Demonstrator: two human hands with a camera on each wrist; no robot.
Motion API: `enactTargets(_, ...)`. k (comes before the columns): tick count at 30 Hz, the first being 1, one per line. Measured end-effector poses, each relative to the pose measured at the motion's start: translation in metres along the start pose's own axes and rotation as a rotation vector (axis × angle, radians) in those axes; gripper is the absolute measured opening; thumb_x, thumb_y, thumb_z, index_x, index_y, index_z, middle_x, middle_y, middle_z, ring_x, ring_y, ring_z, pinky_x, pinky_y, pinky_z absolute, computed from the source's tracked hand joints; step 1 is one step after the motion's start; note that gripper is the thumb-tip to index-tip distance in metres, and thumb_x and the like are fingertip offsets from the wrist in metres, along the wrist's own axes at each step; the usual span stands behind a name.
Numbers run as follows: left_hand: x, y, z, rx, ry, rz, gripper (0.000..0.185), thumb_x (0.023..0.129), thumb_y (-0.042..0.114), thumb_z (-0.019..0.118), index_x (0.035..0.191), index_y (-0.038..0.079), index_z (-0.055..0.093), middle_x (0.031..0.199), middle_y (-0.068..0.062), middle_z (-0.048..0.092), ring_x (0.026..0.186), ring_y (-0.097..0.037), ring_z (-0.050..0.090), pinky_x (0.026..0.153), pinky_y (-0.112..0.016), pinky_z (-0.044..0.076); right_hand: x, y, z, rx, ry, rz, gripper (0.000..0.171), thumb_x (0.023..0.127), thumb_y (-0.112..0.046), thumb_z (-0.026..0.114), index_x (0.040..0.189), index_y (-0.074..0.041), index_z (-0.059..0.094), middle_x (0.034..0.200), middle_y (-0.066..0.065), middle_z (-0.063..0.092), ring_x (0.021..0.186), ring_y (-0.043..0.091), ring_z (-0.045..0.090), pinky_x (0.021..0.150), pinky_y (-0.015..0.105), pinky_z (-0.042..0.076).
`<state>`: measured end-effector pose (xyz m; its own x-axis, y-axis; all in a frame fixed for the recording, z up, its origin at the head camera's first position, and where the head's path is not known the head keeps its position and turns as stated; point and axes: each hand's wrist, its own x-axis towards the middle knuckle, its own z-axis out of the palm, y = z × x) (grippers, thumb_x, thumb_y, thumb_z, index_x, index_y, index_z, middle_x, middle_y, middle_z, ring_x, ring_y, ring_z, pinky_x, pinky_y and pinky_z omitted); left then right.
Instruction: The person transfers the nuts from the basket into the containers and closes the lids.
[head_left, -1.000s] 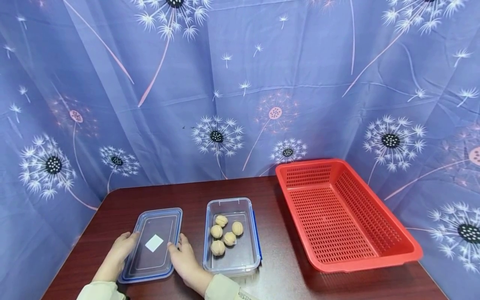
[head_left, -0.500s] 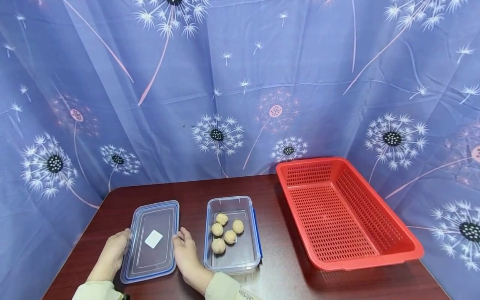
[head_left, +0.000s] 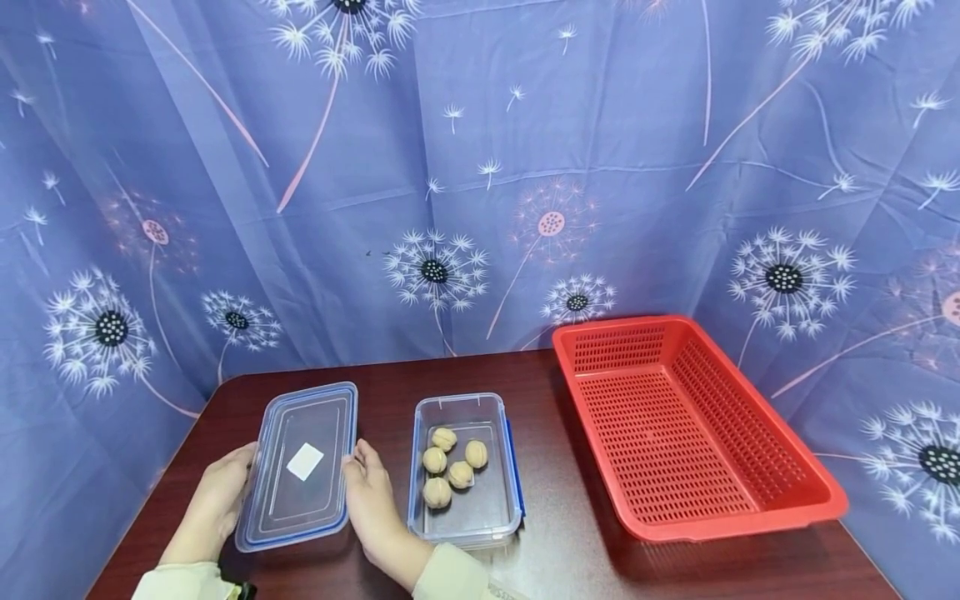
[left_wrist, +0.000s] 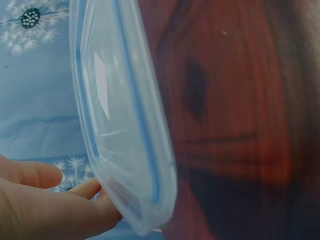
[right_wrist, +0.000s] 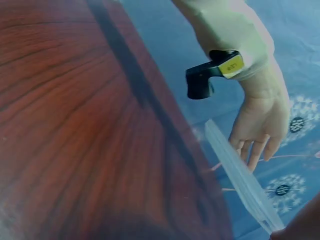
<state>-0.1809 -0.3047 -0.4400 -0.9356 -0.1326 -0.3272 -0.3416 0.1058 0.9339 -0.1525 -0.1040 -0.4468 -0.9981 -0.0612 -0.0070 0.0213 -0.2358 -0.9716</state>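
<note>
A clear plastic lid (head_left: 300, 467) with a blue seal and a white sticker hangs tilted just above the dark wooden table (head_left: 570, 550). My left hand (head_left: 221, 493) grips its left edge and my right hand (head_left: 369, 493) grips its right edge. Edge-on in the left wrist view, the lid (left_wrist: 125, 125) rests on my left fingers (left_wrist: 55, 200). From the right wrist, the lid (right_wrist: 240, 180) shows with my left hand (right_wrist: 260, 120) behind it. To the right stands an open clear container (head_left: 491, 521) holding several walnuts (head_left: 448, 467).
A large empty red perforated basket (head_left: 750, 517) takes up the right side of the table. A blue dandelion-print curtain (head_left: 480, 167) closes in the back and sides. The table's left edge lies close to my left wrist.
The lid has come up off the table between both hands and tilted, its far end now higher. The container and the basket have stayed put.
</note>
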Motion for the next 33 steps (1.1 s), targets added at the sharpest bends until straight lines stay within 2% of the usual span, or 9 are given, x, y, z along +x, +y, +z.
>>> enactTargets(2, 0.000, 0.004, 0.003, -0.011, -0.004, 0.001, 0.058, 0.105, 0.027, 0.013, 0.149, -0.007, 0.002, 0.156, -0.028, 0.007, 0.131, -0.017, 0.031, 0.116, -0.031, 0.025, 0.001, -0.006, -0.003, 0.000, 0.005, 0.007, 0.051, 0.099, -0.017, 0.047, 0.138, 0.014, 0.038, 0.137, 0.032, 0.045, 0.129, 0.041, 0.044, 0.111, 0.050, 0.033)
enactTargets(5, 0.000, 0.009, 0.009, -0.038, -0.013, 0.014, 0.057, 0.105, 0.026, 0.014, 0.150, -0.007, 0.001, 0.156, -0.027, 0.008, 0.137, -0.026, 0.020, 0.120, -0.037, 0.014, 0.003, -0.015, -0.008, -0.001, 0.010, 0.011, 0.051, 0.099, -0.018, 0.046, 0.138, 0.014, 0.037, 0.139, 0.032, 0.043, 0.132, 0.041, 0.041, 0.112, 0.050, 0.031)
enactTargets(12, -0.003, 0.027, 0.029, -0.086, -0.051, 0.061, 0.057, 0.106, 0.027, 0.017, 0.151, -0.006, 0.005, 0.156, -0.025, 0.012, 0.141, -0.026, 0.019, 0.119, -0.033, 0.018, 0.010, -0.032, -0.028, -0.019, 0.010, 0.003, 0.052, 0.101, -0.019, 0.042, 0.141, 0.013, 0.033, 0.144, 0.030, 0.038, 0.136, 0.040, 0.034, 0.114, 0.049, 0.027)
enactTargets(19, -0.009, 0.046, 0.052, -0.129, -0.092, 0.117, 0.055, 0.106, 0.025, 0.018, 0.151, -0.004, 0.007, 0.154, -0.023, 0.017, 0.138, -0.022, 0.025, 0.116, -0.029, 0.023, 0.016, -0.049, -0.052, -0.037, 0.024, -0.031, 0.053, 0.102, -0.020, 0.041, 0.143, 0.012, 0.030, 0.146, 0.030, 0.035, 0.138, 0.040, 0.031, 0.115, 0.049, 0.025)
enactTargets(26, -0.016, 0.065, 0.079, -0.259, -0.134, 0.209, 0.052, 0.107, 0.020, 0.024, 0.151, -0.003, 0.011, 0.143, -0.011, 0.033, 0.134, -0.018, 0.031, 0.115, -0.027, 0.024, 0.020, -0.065, -0.079, -0.027, 0.049, -0.069, 0.054, 0.102, -0.019, 0.042, 0.145, 0.010, 0.028, 0.148, 0.026, 0.035, 0.139, 0.036, 0.030, 0.117, 0.047, 0.023)
enactTargets(28, -0.017, 0.070, 0.087, -0.303, -0.150, 0.227, 0.052, 0.107, 0.019, 0.025, 0.152, -0.003, 0.009, 0.146, -0.012, 0.030, 0.138, -0.019, 0.027, 0.117, -0.028, 0.020, 0.022, -0.068, -0.086, -0.026, 0.056, -0.075, 0.054, 0.102, -0.020, 0.042, 0.146, 0.009, 0.027, 0.148, 0.025, 0.035, 0.140, 0.035, 0.030, 0.117, 0.046, 0.022)
enactTargets(33, -0.018, 0.079, 0.103, -0.385, -0.183, 0.239, 0.053, 0.106, 0.015, 0.023, 0.152, -0.002, 0.003, 0.158, -0.016, 0.013, 0.146, -0.019, 0.012, 0.120, -0.027, 0.010, 0.026, -0.075, -0.100, -0.049, 0.071, -0.089, 0.055, 0.103, -0.022, 0.041, 0.147, 0.006, 0.026, 0.149, 0.023, 0.036, 0.139, 0.033, 0.031, 0.117, 0.046, 0.022)
